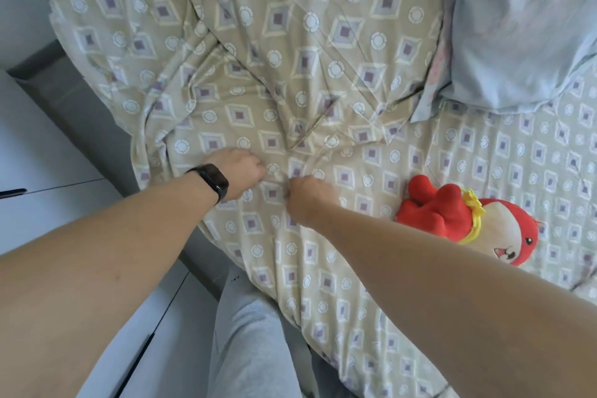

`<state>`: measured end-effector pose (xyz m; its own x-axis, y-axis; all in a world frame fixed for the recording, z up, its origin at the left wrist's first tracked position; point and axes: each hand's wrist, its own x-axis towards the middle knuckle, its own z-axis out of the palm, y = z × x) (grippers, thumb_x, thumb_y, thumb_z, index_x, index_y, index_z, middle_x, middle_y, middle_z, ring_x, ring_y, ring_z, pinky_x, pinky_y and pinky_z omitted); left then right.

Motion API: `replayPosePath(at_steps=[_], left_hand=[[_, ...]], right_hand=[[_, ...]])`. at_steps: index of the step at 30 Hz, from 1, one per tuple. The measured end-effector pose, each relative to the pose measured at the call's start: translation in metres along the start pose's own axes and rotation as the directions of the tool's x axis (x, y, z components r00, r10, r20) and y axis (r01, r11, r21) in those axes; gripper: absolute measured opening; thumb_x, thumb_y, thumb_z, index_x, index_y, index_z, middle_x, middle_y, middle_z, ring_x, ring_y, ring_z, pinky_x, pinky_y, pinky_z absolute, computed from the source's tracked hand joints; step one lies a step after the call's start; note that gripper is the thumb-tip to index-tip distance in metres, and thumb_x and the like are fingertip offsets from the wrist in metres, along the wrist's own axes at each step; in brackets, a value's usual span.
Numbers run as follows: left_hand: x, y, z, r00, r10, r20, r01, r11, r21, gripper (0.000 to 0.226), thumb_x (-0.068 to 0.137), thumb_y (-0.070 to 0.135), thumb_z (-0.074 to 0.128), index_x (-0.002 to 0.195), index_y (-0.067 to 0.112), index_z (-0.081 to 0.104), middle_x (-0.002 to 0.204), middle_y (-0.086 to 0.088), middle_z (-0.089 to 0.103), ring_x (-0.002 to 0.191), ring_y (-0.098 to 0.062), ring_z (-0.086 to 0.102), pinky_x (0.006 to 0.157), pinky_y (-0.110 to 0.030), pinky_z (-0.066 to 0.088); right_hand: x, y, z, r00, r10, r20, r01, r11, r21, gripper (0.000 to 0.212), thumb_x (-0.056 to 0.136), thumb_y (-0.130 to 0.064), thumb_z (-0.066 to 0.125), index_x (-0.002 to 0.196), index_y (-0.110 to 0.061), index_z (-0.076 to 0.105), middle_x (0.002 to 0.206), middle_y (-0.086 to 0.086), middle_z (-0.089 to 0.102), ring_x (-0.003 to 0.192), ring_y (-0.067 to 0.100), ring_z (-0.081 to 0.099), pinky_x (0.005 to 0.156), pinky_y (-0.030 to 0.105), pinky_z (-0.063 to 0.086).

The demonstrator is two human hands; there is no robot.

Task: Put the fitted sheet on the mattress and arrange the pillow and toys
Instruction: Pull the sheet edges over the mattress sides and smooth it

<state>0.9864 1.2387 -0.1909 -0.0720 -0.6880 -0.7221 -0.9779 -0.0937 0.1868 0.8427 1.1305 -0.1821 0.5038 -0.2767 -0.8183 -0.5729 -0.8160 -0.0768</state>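
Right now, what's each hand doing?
Left hand: fingers curled, gripping the fitted sheet.
Right hand: fingers curled, pinching the same sheet.

On the left we see white cabinet fronts (48, 152) with dark gaps between their panels, and a grey floor strip (93, 107) running alongside, all in soft, even daylight.

A white cabinet (38, 152) stands along the left side of the bed, its front divided by dark seams into panels. A dark slot handle (13, 193) sits on one panel near the left edge. A second dark handle (137, 362) runs along a lower panel. A grey strip of floor (97, 113) lies between the cabinet and the bed. A leg in grey trousers (248, 349) stands at the bottom centre, just beside the bed edge. A black wristband (213, 181) shows a dark rectangular face.
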Motion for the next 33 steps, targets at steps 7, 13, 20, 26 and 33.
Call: replayPosePath(at_steps=[7, 13, 20, 26, 33], left_hand=[[-0.018, -0.071, -0.023, 0.957, -0.228, -0.179, 0.090, 0.820, -0.565, 0.009, 0.097, 0.021, 0.055, 0.088, 0.021, 0.053, 0.097, 0.000, 0.061, 0.087, -0.025, 0.058, 0.076, -0.042, 0.049], [-0.030, -0.184, -0.054, 0.676, -0.655, -0.338, 0.290, 0.658, -0.695, 0.008, 0.091, 0.013, 0.051, 0.093, 0.020, 0.050, 0.102, -0.008, 0.055, 0.089, -0.032, 0.055, 0.069, -0.043, 0.047], [-0.037, -0.262, -0.028, 0.574, -0.808, -0.137, 0.602, 0.529, -0.598, 0.047, 0.091, 0.029, 0.070, 0.124, 0.005, 0.047, 0.122, -0.019, 0.051, 0.106, -0.041, 0.055, 0.066, -0.042, 0.042], [-0.043, -0.279, -0.008, 0.695, -0.688, -0.208, 0.409, 0.617, -0.672, 0.015, 0.100, 0.022, 0.050, 0.086, 0.017, 0.046, 0.099, -0.018, 0.062, 0.082, -0.037, 0.058, 0.069, -0.042, 0.050], [-0.065, -0.317, -0.013, 0.445, -0.871, -0.209, 0.734, 0.488, -0.472, 0.034, 0.096, 0.003, 0.040, 0.120, 0.006, 0.063, 0.118, -0.023, 0.064, 0.108, -0.044, 0.063, 0.083, -0.049, 0.050]], right_hand=[[0.038, -0.051, -0.075, 0.937, -0.161, 0.310, 0.264, 0.906, -0.330, 0.031, 0.098, -0.019, 0.048, 0.125, -0.013, 0.061, 0.111, 0.004, 0.059, 0.109, 0.030, 0.059, 0.083, 0.043, 0.047], [0.124, -0.150, -0.203, 0.932, -0.314, -0.180, 0.254, 0.921, -0.295, 0.038, 0.100, -0.004, 0.039, 0.133, -0.006, 0.056, 0.135, 0.013, 0.056, 0.121, 0.035, 0.057, 0.084, 0.042, 0.049], [0.176, -0.171, -0.262, 0.880, -0.352, -0.320, 0.169, 0.860, -0.482, 0.054, 0.094, 0.003, 0.042, 0.146, -0.012, 0.041, 0.134, 0.010, 0.052, 0.115, 0.036, 0.060, 0.068, 0.041, 0.041], [0.185, -0.181, -0.269, 0.844, -0.522, -0.125, 0.256, 0.596, -0.761, 0.030, 0.097, 0.002, 0.045, 0.123, -0.004, 0.058, 0.117, 0.015, 0.063, 0.108, 0.036, 0.063, 0.083, 0.041, 0.048], [0.196, -0.236, -0.264, 0.795, -0.446, -0.412, 0.349, 0.891, -0.290, 0.040, 0.094, 0.003, 0.035, 0.130, -0.013, 0.043, 0.112, 0.016, 0.064, 0.103, 0.038, 0.064, 0.071, 0.044, 0.041]])
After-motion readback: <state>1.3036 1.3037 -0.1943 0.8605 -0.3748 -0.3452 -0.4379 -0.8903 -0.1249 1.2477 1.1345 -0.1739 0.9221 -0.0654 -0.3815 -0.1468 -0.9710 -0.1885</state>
